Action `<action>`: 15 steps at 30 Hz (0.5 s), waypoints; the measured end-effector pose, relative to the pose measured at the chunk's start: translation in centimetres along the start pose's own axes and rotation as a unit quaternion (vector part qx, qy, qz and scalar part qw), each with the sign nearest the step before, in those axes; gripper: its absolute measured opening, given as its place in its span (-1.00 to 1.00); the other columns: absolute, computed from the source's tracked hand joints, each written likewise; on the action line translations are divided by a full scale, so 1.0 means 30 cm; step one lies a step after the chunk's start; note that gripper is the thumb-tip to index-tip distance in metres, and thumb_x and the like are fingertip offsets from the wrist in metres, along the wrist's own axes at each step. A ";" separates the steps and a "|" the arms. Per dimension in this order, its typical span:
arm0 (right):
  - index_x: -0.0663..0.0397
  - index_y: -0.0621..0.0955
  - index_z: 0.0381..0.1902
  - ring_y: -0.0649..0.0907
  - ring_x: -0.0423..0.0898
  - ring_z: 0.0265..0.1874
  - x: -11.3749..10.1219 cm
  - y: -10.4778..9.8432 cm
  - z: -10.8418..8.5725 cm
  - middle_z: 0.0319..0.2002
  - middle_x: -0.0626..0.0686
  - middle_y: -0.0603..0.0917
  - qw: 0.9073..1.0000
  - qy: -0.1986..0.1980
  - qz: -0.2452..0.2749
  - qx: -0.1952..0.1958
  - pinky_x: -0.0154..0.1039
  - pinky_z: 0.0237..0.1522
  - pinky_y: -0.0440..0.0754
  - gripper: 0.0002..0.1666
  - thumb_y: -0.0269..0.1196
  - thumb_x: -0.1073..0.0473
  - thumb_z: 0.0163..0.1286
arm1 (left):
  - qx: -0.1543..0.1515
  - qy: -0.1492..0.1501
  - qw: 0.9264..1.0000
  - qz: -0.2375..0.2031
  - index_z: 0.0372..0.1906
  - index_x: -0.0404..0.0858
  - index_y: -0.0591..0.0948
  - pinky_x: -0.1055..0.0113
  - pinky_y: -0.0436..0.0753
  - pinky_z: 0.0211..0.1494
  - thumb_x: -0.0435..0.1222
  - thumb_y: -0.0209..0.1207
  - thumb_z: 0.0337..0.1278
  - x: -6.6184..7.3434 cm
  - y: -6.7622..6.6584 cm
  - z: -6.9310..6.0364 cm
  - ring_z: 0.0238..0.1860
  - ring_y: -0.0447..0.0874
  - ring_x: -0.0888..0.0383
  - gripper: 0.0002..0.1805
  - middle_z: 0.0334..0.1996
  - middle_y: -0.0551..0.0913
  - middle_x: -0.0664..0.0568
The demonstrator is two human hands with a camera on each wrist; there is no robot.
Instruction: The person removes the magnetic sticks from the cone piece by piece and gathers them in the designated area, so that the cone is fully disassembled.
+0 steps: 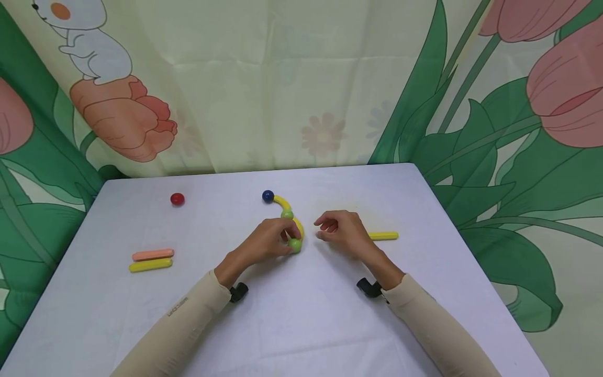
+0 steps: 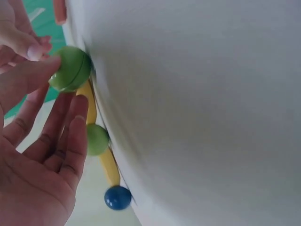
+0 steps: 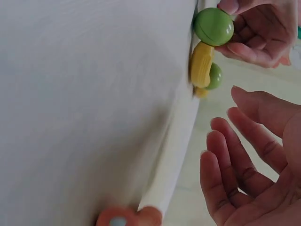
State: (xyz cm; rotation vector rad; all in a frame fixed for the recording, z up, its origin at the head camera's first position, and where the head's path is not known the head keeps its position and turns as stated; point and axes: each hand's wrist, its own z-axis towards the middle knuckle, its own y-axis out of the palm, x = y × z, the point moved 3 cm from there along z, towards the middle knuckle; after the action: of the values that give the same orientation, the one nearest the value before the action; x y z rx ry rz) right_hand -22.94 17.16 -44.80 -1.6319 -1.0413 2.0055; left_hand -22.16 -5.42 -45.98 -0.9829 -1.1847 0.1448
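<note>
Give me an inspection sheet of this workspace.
Surface: white-covered table, slight creases.
Job's things: blue ball, two curved yellow pieces and two green balls, touching in a winding row.
Clutter: red ball, orange-pink stick and yellow stick at left; another yellow stick at right, partly hidden.
Hands: left hand pinches the nearest green ball; right hand holds nothing.
Cables: nothing seen.
Surroundings: backdrop printed with tulips and an animal.

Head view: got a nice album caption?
Left hand pinches the green ball ending a curved ball-and-stick chain; empty right hand hovers nearby.
</note>
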 end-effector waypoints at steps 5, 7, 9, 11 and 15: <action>-0.02 0.82 -0.04 0.73 -0.11 -0.22 -0.034 0.041 0.033 -0.15 0.00 0.84 0.999 -0.010 0.004 -0.030 -0.18 -0.07 0.71 -0.73 0.54 0.20 0.29 | -0.006 -0.007 1.000 -0.013 -0.11 -0.13 0.72 0.24 0.70 0.05 -0.43 0.53 0.05 -0.013 -0.012 -0.020 -0.12 0.70 0.12 -0.69 -0.16 0.75 0.14; -0.06 0.83 -0.04 0.73 -0.10 -0.20 -0.043 0.059 0.046 -0.11 0.01 0.83 0.999 -0.004 0.004 -0.040 -0.17 -0.05 0.71 -0.73 0.54 0.22 0.30 | -0.004 -0.013 1.000 -0.014 -0.11 -0.13 0.71 0.25 0.69 0.05 -0.40 0.56 0.02 -0.016 -0.012 -0.023 -0.12 0.69 0.14 -0.67 -0.16 0.75 0.14; -0.08 0.83 -0.05 0.74 -0.09 -0.19 -0.049 0.077 0.059 -0.08 0.02 0.81 0.999 0.001 0.005 -0.048 -0.17 -0.06 0.73 -0.74 0.54 0.23 0.30 | 0.000 -0.019 1.000 -0.009 -0.11 -0.13 0.71 0.28 0.68 0.03 -0.36 0.59 0.00 -0.018 -0.008 -0.024 -0.13 0.69 0.14 -0.64 -0.18 0.74 0.13; -0.10 0.84 -0.07 0.76 -0.09 -0.18 -0.057 0.093 0.069 -0.07 0.03 0.80 0.999 0.003 0.008 -0.053 -0.17 -0.07 0.74 -0.75 0.54 0.24 0.29 | 0.006 -0.023 1.000 -0.001 -0.12 -0.13 0.70 0.32 0.66 -0.01 -0.31 0.61 -0.01 -0.021 -0.003 -0.024 -0.15 0.68 0.15 -0.64 -0.22 0.73 0.13; -0.10 0.85 -0.11 0.79 -0.10 -0.20 -0.071 0.118 0.085 -0.08 0.04 0.77 0.998 0.002 0.012 -0.061 -0.20 -0.10 0.75 -0.77 0.55 0.25 0.28 | 0.014 -0.022 1.000 0.012 -0.13 -0.14 0.71 0.38 0.63 -0.08 -0.28 0.61 0.01 -0.024 0.000 -0.026 -0.20 0.68 0.16 -0.66 -0.28 0.72 0.13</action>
State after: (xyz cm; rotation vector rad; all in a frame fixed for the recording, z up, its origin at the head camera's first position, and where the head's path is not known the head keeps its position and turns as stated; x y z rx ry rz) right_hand -24.15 12.55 -45.72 -1.7172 -1.1691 1.9870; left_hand -21.83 -6.27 -46.54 -0.9741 -1.2074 0.2021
